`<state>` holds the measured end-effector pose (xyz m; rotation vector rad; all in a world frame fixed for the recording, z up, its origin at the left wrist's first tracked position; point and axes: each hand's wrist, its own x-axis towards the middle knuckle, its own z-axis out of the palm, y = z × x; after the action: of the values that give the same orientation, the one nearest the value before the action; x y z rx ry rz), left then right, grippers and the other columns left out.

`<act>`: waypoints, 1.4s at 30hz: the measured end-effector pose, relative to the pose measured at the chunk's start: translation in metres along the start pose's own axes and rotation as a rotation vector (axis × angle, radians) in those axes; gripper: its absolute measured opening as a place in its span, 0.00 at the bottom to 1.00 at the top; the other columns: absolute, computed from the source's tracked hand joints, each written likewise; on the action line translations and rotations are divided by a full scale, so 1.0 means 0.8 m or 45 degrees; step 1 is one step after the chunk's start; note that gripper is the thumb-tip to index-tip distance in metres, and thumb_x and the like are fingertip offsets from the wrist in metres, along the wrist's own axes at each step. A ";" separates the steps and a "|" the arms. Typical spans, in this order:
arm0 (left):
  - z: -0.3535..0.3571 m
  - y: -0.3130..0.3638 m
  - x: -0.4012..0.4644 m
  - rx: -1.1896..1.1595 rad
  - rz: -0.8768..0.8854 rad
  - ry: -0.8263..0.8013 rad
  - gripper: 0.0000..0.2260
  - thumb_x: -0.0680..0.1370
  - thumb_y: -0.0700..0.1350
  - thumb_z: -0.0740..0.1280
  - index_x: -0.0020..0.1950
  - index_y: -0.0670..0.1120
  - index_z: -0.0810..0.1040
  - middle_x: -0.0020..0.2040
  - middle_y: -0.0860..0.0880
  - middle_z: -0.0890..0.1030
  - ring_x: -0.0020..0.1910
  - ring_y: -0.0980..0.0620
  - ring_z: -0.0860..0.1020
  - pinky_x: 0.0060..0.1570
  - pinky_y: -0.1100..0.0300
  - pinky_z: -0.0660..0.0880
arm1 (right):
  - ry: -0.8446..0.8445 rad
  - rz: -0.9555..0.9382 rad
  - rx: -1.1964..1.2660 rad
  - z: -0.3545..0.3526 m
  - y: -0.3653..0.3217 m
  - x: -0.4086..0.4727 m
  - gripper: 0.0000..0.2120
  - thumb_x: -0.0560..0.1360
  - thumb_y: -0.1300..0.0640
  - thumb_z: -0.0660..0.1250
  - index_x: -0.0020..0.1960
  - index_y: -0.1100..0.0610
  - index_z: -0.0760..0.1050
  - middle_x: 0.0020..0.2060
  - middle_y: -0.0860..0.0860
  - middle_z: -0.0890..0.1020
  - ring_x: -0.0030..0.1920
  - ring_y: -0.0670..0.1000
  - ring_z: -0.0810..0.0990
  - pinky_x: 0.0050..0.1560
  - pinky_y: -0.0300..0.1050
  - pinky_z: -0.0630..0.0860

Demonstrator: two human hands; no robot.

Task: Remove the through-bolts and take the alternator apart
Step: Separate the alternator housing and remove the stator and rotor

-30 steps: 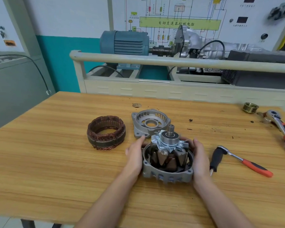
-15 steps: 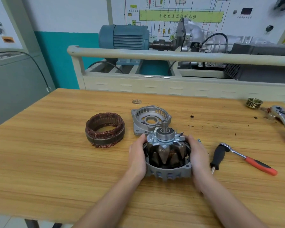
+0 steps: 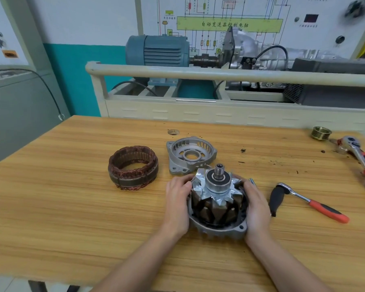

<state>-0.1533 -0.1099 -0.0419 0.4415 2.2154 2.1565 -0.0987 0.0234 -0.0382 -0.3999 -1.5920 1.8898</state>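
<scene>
We have the left hand point(image 3: 177, 199) and right hand point(image 3: 256, 204) clamped on the rotor point(image 3: 217, 199), seated between our fingers in the rear housing point(image 3: 219, 229). Stator point(image 3: 133, 167) and front housing point(image 3: 191, 154) lie beyond the fingertips. Step: rotor extraction. Next likely needs a straight upward pull.

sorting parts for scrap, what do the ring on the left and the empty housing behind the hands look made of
Stator ring: reddish-brown windings look like enamelled copper wire, wound in a dull grey slotted core, probably laminated steel. Empty end housing: matte, pale silver with ribbed vents, probably cast aluminium.
</scene>
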 end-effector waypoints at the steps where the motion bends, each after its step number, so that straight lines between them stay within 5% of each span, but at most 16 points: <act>1: -0.002 0.001 0.002 -0.017 0.017 -0.009 0.20 0.71 0.56 0.50 0.56 0.52 0.76 0.53 0.56 0.74 0.58 0.58 0.69 0.55 0.69 0.64 | 0.007 0.016 0.052 -0.001 0.001 0.000 0.26 0.81 0.63 0.56 0.36 0.43 0.85 0.38 0.35 0.83 0.42 0.32 0.80 0.39 0.24 0.72; 4: -0.003 0.001 0.006 -0.026 0.066 -0.044 0.25 0.71 0.52 0.51 0.60 0.43 0.77 0.55 0.49 0.75 0.60 0.52 0.69 0.55 0.72 0.64 | -0.030 0.045 0.133 0.000 0.008 0.004 0.19 0.81 0.63 0.56 0.47 0.53 0.85 0.48 0.48 0.85 0.54 0.47 0.82 0.57 0.42 0.76; 7: -0.003 0.002 0.008 -0.057 0.147 -0.022 0.21 0.72 0.50 0.52 0.57 0.46 0.77 0.53 0.50 0.77 0.61 0.47 0.70 0.62 0.59 0.65 | -0.006 0.022 0.159 -0.004 0.016 0.007 0.17 0.80 0.63 0.56 0.50 0.55 0.84 0.53 0.53 0.84 0.59 0.54 0.80 0.65 0.55 0.70; 9: -0.003 0.004 0.011 -0.084 0.198 -0.015 0.20 0.73 0.52 0.53 0.55 0.47 0.78 0.52 0.49 0.77 0.60 0.45 0.71 0.63 0.50 0.66 | -0.011 -0.035 0.183 -0.002 0.014 0.009 0.18 0.80 0.63 0.55 0.50 0.54 0.84 0.53 0.54 0.84 0.59 0.55 0.79 0.65 0.54 0.70; 12: -0.007 0.005 0.016 -0.065 0.276 -0.006 0.24 0.70 0.60 0.53 0.56 0.51 0.77 0.50 0.50 0.76 0.58 0.47 0.72 0.60 0.51 0.67 | -0.049 -0.101 0.219 0.001 0.012 0.013 0.20 0.79 0.65 0.54 0.50 0.51 0.85 0.53 0.52 0.84 0.60 0.52 0.79 0.63 0.47 0.73; 17: -0.008 -0.001 0.021 -0.076 0.172 -0.022 0.29 0.68 0.61 0.54 0.57 0.45 0.78 0.53 0.46 0.77 0.61 0.46 0.71 0.64 0.47 0.66 | -0.008 0.026 0.133 0.002 0.018 0.016 0.17 0.79 0.66 0.55 0.54 0.59 0.82 0.54 0.54 0.83 0.61 0.54 0.78 0.68 0.58 0.68; 20: -0.005 -0.005 0.022 -0.106 0.106 -0.008 0.22 0.70 0.55 0.56 0.55 0.45 0.78 0.53 0.48 0.77 0.62 0.45 0.71 0.65 0.48 0.65 | 0.013 0.076 0.075 0.002 0.018 0.017 0.16 0.79 0.66 0.55 0.57 0.62 0.81 0.55 0.55 0.83 0.61 0.53 0.78 0.68 0.56 0.68; 23: -0.004 -0.004 0.021 -0.049 0.160 -0.008 0.30 0.67 0.62 0.54 0.56 0.43 0.78 0.53 0.48 0.77 0.61 0.45 0.71 0.64 0.51 0.65 | 0.023 0.084 0.069 0.004 0.014 0.013 0.16 0.79 0.66 0.55 0.54 0.58 0.82 0.52 0.50 0.84 0.58 0.46 0.80 0.60 0.44 0.74; 26: -0.003 -0.003 0.026 -0.040 0.139 -0.076 0.37 0.66 0.65 0.53 0.57 0.37 0.78 0.55 0.39 0.78 0.61 0.40 0.71 0.64 0.44 0.65 | 0.095 0.083 0.034 0.005 0.010 0.015 0.18 0.79 0.68 0.55 0.46 0.52 0.80 0.40 0.40 0.84 0.43 0.30 0.79 0.40 0.26 0.73; 30: -0.003 0.002 0.028 -0.241 -0.206 -0.054 0.43 0.59 0.68 0.59 0.60 0.36 0.75 0.63 0.35 0.73 0.64 0.40 0.72 0.67 0.43 0.64 | 0.070 0.205 0.051 0.008 0.013 0.024 0.21 0.78 0.68 0.55 0.46 0.50 0.82 0.44 0.44 0.84 0.47 0.42 0.81 0.45 0.39 0.78; 34: -0.003 0.000 0.027 -0.192 -0.137 -0.081 0.43 0.61 0.68 0.57 0.61 0.35 0.74 0.62 0.34 0.73 0.65 0.39 0.70 0.67 0.42 0.64 | 0.047 0.174 0.044 0.009 0.012 0.024 0.29 0.76 0.69 0.53 0.37 0.43 0.85 0.40 0.41 0.85 0.48 0.42 0.82 0.47 0.38 0.80; 37: -0.002 0.000 0.028 -0.232 -0.170 -0.074 0.42 0.60 0.67 0.58 0.60 0.36 0.75 0.63 0.34 0.73 0.65 0.39 0.70 0.67 0.41 0.64 | 0.126 0.215 0.109 0.007 0.020 0.026 0.24 0.77 0.70 0.55 0.40 0.47 0.83 0.43 0.45 0.85 0.56 0.52 0.81 0.59 0.50 0.76; 42: 0.000 0.003 0.025 -0.199 -0.101 -0.086 0.29 0.71 0.58 0.55 0.56 0.36 0.77 0.59 0.33 0.75 0.63 0.33 0.70 0.66 0.39 0.64 | 0.110 0.188 0.123 0.006 0.018 0.022 0.25 0.77 0.70 0.55 0.39 0.48 0.84 0.40 0.44 0.86 0.49 0.47 0.82 0.48 0.42 0.79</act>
<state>-0.1720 -0.1055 -0.0360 0.4060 1.9765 2.2176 -0.1190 0.0298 -0.0483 -0.5628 -1.4433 2.0223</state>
